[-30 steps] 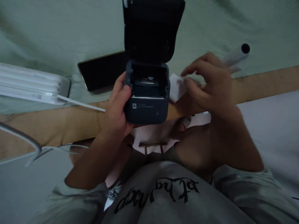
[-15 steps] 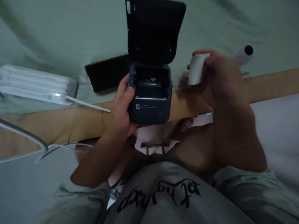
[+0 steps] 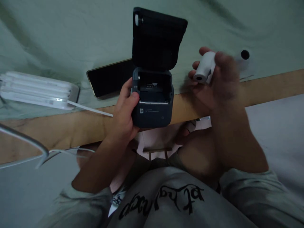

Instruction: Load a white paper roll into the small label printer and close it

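Note:
My left hand (image 3: 125, 110) grips the left side of a dark blue label printer (image 3: 153, 114), thumb on its front edge. The printer's black lid (image 3: 156, 39) stands raised, and no roll shows in its bay. To the right, my right hand (image 3: 218, 76) holds a small white paper roll (image 3: 205, 66) between thumb and fingers, with the dark core hole facing me. The thumb is a little blurred. Just beyond that hand, a second white roll (image 3: 244, 58) with a dark core is partly hidden behind it.
Behind the printer a black phone (image 3: 110, 77) lies on the green cloth (image 3: 71, 38). At left sits a white power strip-like block (image 3: 38, 90) with a white cable (image 3: 91, 109) running toward my left wrist. A wooden table edge (image 3: 268, 82) crosses in front of me.
My right hand has turned the paper roll, so its core end now faces me. The printer's lid appears slightly lower in view, and my left hand keeps its hold.

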Available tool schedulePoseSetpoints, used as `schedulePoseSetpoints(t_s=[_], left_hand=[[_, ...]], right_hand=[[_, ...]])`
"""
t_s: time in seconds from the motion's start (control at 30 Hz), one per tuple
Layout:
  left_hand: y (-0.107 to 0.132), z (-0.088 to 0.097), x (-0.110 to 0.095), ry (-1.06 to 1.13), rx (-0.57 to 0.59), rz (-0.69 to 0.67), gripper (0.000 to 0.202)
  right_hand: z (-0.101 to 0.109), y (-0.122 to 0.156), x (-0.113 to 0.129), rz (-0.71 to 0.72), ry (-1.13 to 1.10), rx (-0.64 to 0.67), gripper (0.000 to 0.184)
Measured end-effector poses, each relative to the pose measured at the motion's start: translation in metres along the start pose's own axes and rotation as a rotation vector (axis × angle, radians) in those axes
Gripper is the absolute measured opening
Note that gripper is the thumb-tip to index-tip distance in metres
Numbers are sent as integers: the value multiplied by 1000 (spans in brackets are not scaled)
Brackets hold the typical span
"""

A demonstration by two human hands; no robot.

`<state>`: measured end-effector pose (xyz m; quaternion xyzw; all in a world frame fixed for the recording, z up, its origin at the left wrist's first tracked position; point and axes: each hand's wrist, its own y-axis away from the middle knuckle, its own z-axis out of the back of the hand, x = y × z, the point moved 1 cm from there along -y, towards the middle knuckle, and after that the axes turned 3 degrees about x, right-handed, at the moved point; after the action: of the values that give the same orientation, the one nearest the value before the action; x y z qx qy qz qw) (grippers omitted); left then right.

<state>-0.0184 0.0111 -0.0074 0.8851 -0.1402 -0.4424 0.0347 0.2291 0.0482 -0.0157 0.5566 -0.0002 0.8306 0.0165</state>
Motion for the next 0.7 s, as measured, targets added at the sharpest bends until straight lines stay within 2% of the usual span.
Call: schedulePoseSetpoints(t_s=[0.07, 0.13, 0.2, 0.3, 0.37, 0.47, 0.57, 0.7], left_hand=[[0, 0, 0, -6, -2, -4, 34], [1, 0, 0, -16, -2, -6, 33], [1, 2, 2, -35, 3, -11, 35], [-1, 8, 6, -130, 39, -8, 50], [-2, 11, 8, -226, 88, -48, 59], [-1, 12, 7, -331, 159, -98, 65], [3, 8, 3, -354, 174, -45, 67], [5, 5, 2, -325, 168, -15, 68]], right_hand=[[-5, 4, 4, 3, -5, -11, 40], [-10, 12, 14, 3, -37, -16, 39], [-13, 23, 28, 155, 47, -88, 47], [-16, 39, 48, 480, 179, -198, 66], [-22, 45, 57, 581, 188, -142, 67], [-34, 48, 65, 582, 315, -66, 39], [-42, 46, 70, 579, 531, -112, 12], [-48, 47, 72, 598, 598, -125, 11]])
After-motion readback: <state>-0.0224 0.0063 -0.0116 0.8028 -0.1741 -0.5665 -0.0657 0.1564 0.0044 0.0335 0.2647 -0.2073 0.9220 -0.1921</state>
